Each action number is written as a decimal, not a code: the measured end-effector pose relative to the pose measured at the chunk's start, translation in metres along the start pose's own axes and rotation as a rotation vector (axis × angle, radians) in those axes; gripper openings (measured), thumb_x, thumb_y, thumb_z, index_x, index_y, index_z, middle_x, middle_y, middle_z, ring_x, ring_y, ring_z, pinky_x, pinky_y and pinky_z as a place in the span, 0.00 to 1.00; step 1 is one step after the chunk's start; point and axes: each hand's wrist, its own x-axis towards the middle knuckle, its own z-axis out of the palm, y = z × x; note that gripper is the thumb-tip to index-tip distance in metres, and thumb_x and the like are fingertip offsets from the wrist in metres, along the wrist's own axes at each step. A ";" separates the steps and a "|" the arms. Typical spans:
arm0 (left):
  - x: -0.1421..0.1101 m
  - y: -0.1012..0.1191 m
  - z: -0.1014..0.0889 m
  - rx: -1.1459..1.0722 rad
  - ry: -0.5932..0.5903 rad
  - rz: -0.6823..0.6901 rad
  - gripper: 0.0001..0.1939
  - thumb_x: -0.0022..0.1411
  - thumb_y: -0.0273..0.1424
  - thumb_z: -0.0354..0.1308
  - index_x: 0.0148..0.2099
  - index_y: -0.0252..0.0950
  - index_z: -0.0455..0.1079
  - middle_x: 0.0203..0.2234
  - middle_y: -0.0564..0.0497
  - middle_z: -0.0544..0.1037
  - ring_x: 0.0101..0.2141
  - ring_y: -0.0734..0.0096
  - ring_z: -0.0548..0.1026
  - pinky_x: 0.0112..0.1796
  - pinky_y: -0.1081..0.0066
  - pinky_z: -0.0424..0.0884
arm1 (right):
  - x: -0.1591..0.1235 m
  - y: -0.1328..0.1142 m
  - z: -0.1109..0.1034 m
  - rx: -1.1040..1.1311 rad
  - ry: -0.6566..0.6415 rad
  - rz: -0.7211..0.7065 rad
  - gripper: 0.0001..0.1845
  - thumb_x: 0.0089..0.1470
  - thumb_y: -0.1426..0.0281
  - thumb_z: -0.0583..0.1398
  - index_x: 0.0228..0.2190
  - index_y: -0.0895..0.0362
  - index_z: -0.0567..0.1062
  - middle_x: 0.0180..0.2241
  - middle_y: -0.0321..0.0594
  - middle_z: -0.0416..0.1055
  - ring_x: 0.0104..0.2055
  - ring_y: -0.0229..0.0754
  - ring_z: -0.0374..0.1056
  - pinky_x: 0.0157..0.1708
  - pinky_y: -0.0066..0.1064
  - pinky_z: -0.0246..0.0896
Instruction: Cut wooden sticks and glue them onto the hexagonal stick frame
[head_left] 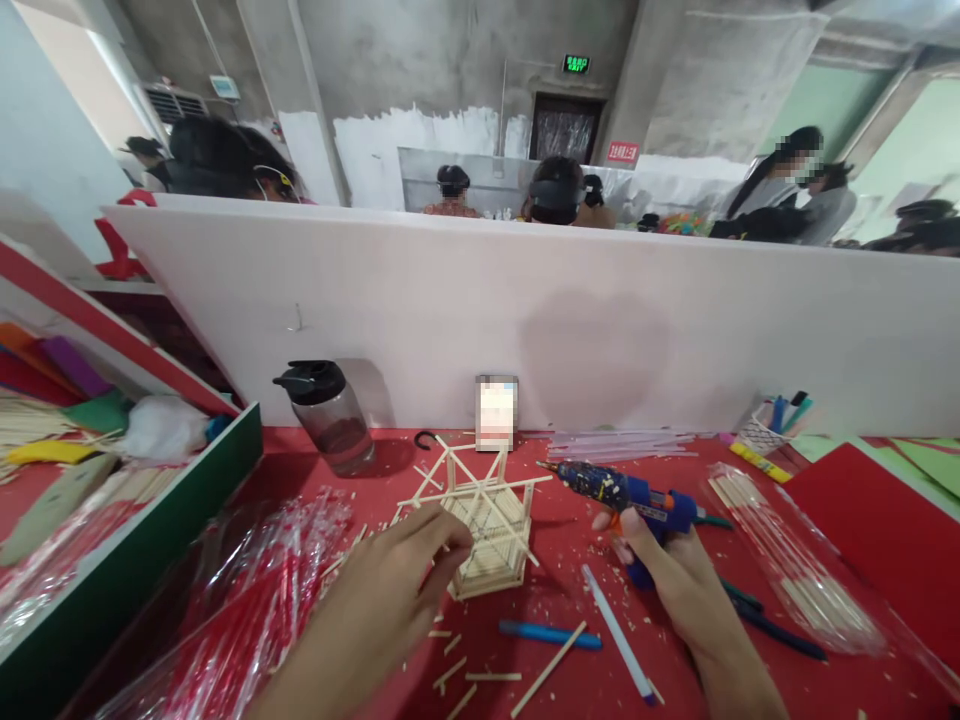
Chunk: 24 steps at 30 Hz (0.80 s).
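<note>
A small model of thin wooden sticks point(491, 565) stands on the red table, with a many-sided base, short posts and crossed sticks on top. My left hand point(401, 565) is closed in a pinch at the model's near left side; the exact part between the fingertips is hidden. In my right hand point(671, 575) is a blue hot glue gun point(630, 495), its nozzle pointing left, close to the right end of a top stick. Below the model lie a blue pen point(551, 634), a white pen point(619, 635) and several loose stick pieces point(493, 677).
A water bottle point(330, 425) and a pixelated lit screen point(496, 415) stand before a white partition point(420, 300). Bagged sticks point(795, 560) lie right; plastic wrapping point(247, 600) and a green-sided box point(150, 540) left. Glue sticks point(615, 444) lie behind. Several people sit beyond.
</note>
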 end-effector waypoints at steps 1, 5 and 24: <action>0.001 -0.001 -0.003 -0.048 0.022 -0.013 0.10 0.71 0.34 0.48 0.41 0.42 0.70 0.35 0.53 0.78 0.34 0.67 0.75 0.35 0.69 0.67 | -0.002 -0.002 0.000 -0.044 0.006 -0.024 0.27 0.56 0.46 0.58 0.30 0.56 0.80 0.20 0.36 0.68 0.24 0.41 0.64 0.26 0.31 0.64; 0.005 -0.011 -0.012 -0.155 0.101 -0.088 0.11 0.71 0.37 0.49 0.38 0.40 0.68 0.33 0.52 0.76 0.32 0.68 0.73 0.34 0.69 0.67 | -0.014 -0.017 0.012 -0.201 -0.087 -0.102 0.21 0.53 0.50 0.61 0.33 0.55 0.80 0.29 0.42 0.78 0.34 0.50 0.74 0.31 0.34 0.71; 0.011 -0.016 -0.008 -0.141 0.064 -0.099 0.07 0.70 0.33 0.51 0.38 0.40 0.68 0.33 0.55 0.75 0.33 0.70 0.72 0.34 0.70 0.63 | -0.024 -0.047 0.049 -0.324 -0.286 -0.130 0.16 0.57 0.57 0.58 0.26 0.54 0.77 0.25 0.40 0.80 0.28 0.46 0.77 0.28 0.28 0.69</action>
